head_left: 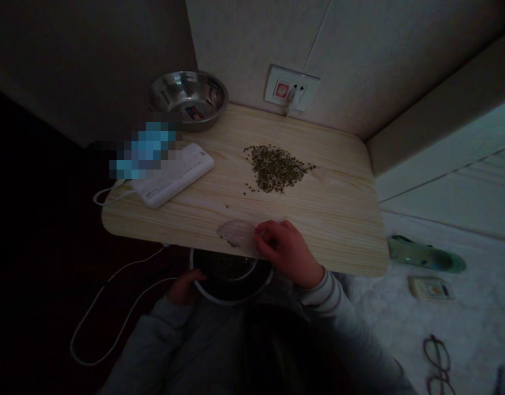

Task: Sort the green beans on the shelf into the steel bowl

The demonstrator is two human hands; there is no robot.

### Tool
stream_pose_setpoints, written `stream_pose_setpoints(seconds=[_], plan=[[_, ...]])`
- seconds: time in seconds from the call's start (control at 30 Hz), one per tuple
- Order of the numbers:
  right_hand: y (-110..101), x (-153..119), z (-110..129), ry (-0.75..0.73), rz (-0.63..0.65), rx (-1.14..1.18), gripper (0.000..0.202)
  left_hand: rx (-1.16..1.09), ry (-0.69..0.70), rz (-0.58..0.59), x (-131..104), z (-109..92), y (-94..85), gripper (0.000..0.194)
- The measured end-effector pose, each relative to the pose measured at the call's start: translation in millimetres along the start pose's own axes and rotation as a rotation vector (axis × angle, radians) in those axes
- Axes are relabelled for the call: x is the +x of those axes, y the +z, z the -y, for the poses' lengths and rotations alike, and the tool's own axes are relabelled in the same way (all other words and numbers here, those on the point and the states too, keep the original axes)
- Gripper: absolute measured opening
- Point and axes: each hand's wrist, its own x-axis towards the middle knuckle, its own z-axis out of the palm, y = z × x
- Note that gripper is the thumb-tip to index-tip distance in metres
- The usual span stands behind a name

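A heap of small dark green beans, like mung beans (277, 169), lies spread on the wooden tabletop (338, 219). At the front edge, my right hand (287, 251) is closed, thumb and forefinger pinching a thin, see-through, rounded piece (236, 233) that rests low over the wood. A few beans lie beside that piece. Below the edge, my left hand (186, 288) grips the pale rim of a dark round bowl (225, 300). The bowl sits partly under the tabletop, its contents too dim to make out.
A steel basin (186, 99) stands at the back left. In front of it lie a white power strip (174, 175) and a blurred-out screen (147, 148). A white cable (90, 362) loops down left. At right, a green bottle (427, 255) and glasses (437, 356) lie on bedding.
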Motion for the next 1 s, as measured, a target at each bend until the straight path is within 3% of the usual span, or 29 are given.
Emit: stream_pose_setpoints(seconds=[0.1, 0.47, 0.63, 0.87, 1.0], plan=[[0, 0, 2, -0.023, 0.034, 0.010, 0.010, -0.015, -0.002, 0.021, 0, 0, -0.4, 0.042], [-5, -1, 3, -0.062, 0.086, 0.156, 0.014, -0.016, 0.004, 0.043, 4, 0, -6.7, 0.024], [-15, 16, -5, 0.051, -0.073, 0.245, 0.021, 0.016, 0.032, 0.010, 2, -1, -5.4, 0.023], [-29, 50, -15, 0.033, -0.269, 0.025, 0.021, -0.002, 0.051, 0.018, 0, -2, -5.1, 0.030], [-36, 57, -21, 0.019, -0.293, -0.028, 0.022, -0.014, 0.017, 0.045, 0, -3, -8.8, 0.031]])
